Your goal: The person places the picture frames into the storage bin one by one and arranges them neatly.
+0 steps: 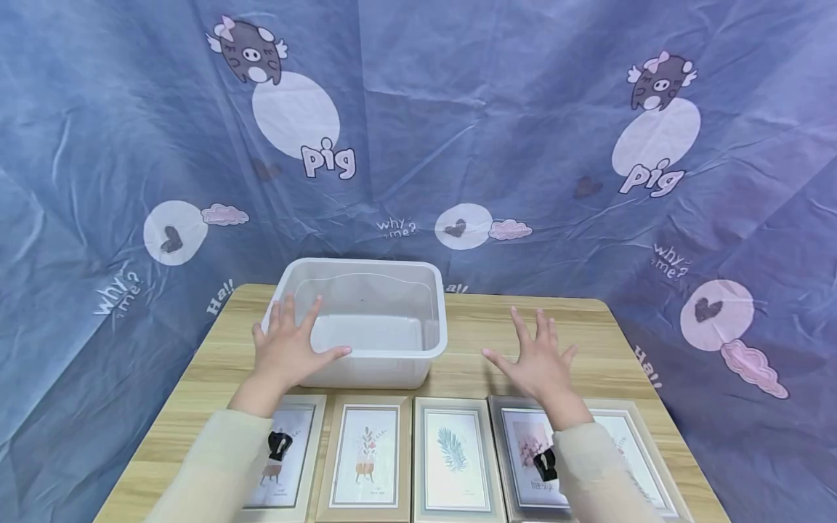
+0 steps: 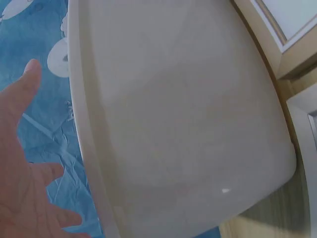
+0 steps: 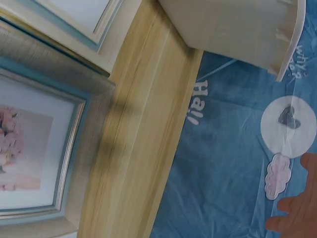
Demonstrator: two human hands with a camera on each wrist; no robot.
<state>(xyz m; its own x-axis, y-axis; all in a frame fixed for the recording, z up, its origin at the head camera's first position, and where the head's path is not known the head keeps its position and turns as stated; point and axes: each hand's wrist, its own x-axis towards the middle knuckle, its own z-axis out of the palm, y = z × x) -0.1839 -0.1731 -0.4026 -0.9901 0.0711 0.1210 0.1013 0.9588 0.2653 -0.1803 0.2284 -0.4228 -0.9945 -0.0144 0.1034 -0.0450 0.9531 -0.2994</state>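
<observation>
Just behind bin (image 1: 373, 372), blue cloth (image 1: 418, 152)

The wood-grain counter (image 1: 604, 356) was surrounded at back and sides by creased blue fabric (image 1: 451, 80), printed with winged pigs (image 1: 251, 54), dark hearts (image 1: 455, 228), pink clouds (image 1: 510, 230) and lettering (image 1: 328, 160).

Smooth plastic bin (image 1: 369, 373), wood-grained tabletop (image 1: 611, 352)
</observation>
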